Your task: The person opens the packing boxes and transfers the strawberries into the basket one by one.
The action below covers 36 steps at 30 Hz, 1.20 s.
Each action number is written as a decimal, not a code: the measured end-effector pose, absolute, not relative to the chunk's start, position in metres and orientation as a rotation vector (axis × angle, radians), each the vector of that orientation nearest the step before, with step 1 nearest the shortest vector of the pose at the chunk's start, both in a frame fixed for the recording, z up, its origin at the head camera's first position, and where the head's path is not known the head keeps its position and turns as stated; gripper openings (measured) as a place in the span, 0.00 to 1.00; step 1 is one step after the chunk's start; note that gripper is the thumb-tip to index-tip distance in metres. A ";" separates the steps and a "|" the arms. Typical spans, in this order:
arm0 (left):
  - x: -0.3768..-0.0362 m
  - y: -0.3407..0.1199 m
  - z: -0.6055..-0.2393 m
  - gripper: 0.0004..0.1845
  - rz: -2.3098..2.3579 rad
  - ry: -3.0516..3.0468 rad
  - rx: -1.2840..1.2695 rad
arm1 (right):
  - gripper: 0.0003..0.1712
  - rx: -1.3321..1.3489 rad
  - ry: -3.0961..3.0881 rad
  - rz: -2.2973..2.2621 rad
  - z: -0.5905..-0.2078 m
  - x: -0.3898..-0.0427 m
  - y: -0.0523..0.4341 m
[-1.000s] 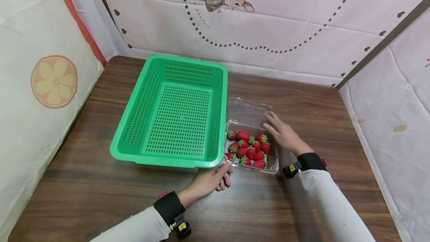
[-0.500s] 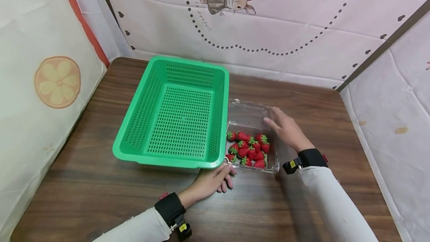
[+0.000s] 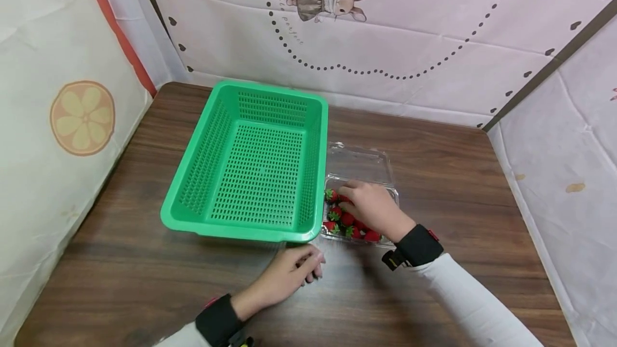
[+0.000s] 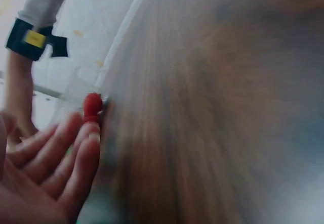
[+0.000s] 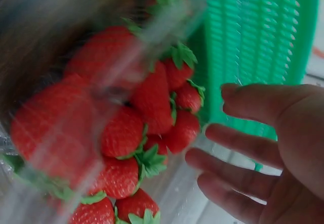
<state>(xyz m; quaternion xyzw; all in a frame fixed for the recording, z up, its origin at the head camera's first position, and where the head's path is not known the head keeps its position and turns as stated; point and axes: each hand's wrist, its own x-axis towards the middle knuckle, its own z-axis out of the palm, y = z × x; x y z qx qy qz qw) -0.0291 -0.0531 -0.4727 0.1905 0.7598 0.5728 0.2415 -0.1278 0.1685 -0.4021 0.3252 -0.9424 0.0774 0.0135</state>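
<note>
A clear plastic clamshell box stands on the table, its lid [image 3: 359,165] folded back. Red strawberries [image 3: 347,219] with green leaves fill much of it. Over them is my right hand [image 3: 375,209], which hides part of the fruit in the head view. In the right wrist view that hand [image 5: 288,153] has its fingers spread close to the strawberries [image 5: 121,132], with nothing gripped. My left hand [image 3: 289,274] rests near the box's front left corner, fingers loosely bent and holding nothing. The left wrist view shows its relaxed fingers [image 4: 81,168] and a strawberry [image 4: 93,103] beyond them.
A green perforated basket [image 3: 260,175] stands left of the box, its right rim right beside it. Both are on a dark wood table [image 3: 448,165]. Printed cloth walls [image 3: 409,25] enclose the back and sides.
My right hand has moved from the lid's right edge leftward and down over the strawberries. My left hand has drawn back from the box's front left corner, toward the lower left.
</note>
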 end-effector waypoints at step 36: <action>-0.087 -0.243 -0.421 0.41 1.878 2.412 -0.033 | 0.06 0.963 -2.870 0.131 -0.422 -0.125 0.155</action>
